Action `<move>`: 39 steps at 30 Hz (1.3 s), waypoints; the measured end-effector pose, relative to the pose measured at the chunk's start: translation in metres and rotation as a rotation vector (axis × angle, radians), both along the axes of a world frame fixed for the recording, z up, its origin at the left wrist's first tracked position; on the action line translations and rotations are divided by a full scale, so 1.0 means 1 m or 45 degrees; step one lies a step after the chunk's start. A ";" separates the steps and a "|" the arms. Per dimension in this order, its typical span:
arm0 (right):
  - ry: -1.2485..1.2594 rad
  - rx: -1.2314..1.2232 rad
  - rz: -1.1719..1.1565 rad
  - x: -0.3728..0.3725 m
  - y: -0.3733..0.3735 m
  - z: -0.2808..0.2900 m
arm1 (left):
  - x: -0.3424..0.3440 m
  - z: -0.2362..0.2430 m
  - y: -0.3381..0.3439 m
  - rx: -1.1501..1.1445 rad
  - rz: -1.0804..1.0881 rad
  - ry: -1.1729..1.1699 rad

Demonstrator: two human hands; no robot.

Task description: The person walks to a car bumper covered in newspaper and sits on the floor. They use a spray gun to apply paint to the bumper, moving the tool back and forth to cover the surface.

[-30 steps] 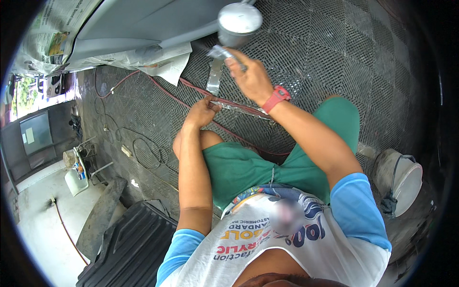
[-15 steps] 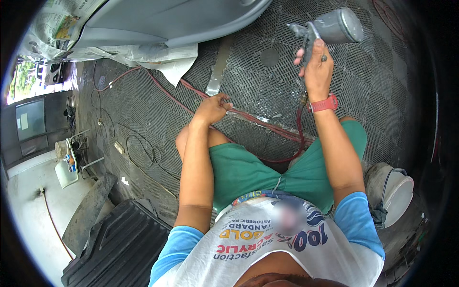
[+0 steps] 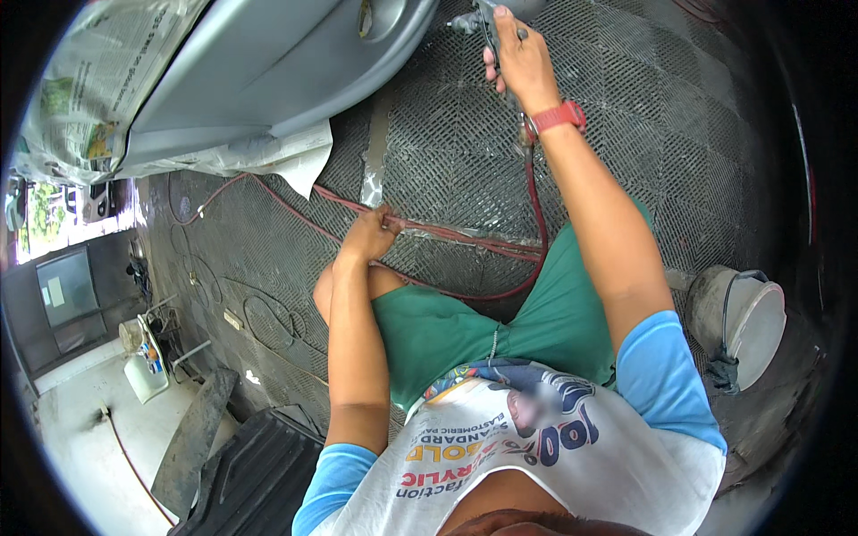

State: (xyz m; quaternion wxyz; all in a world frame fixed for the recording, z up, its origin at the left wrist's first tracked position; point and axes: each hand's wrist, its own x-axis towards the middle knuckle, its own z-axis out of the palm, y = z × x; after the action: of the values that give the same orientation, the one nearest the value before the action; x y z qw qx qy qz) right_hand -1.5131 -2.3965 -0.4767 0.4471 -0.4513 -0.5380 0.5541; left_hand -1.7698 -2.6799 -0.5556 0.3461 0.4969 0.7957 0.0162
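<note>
My right hand (image 3: 525,67) is closed on a grey spray gun (image 3: 490,29) with a cup, partly past the top edge, near a grey curved vehicle panel (image 3: 286,54). A dark red hose (image 3: 534,205) runs down from the gun. My left hand (image 3: 371,234) is beside my left knee, fingers loosely bent and apart over red hoses (image 3: 474,241); I cannot tell whether it touches them. Newspaper (image 3: 80,107) covers the panel's left part and hangs below it. A silver strip (image 3: 371,186) lies on the grated floor.
A pale bucket (image 3: 737,326) stands at my right. To my left are coiled cables (image 3: 268,322), a power strip (image 3: 232,317), a black ribbed plastic piece (image 3: 232,464) and assorted items with a pale container (image 3: 143,375). The grated floor (image 3: 626,89) surrounds me.
My right hand with the gun swung out to the right, then moved up and back leftward toward the panel. My left hand stays low by the hoses, slightly shifted.
</note>
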 end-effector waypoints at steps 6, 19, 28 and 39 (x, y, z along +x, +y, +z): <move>0.039 0.035 -0.088 0.004 0.065 0.004 | 0.007 0.017 0.004 -0.143 -0.017 0.042; -0.144 0.042 -0.013 0.002 0.073 0.024 | 0.017 0.020 0.013 -0.119 -0.011 0.004; -0.195 0.128 0.265 0.015 0.008 0.025 | 0.020 0.017 0.020 -0.116 -0.021 0.020; -0.116 0.249 0.106 0.012 -0.014 0.052 | 0.016 0.010 0.017 -0.060 -0.038 0.014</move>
State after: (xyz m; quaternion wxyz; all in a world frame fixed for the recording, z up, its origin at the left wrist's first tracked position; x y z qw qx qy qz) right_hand -1.5010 -2.4101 -0.4251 0.4408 -0.4075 -0.6273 0.4960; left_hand -1.7541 -2.6633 -0.5454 0.3535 0.5004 0.7903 -0.0103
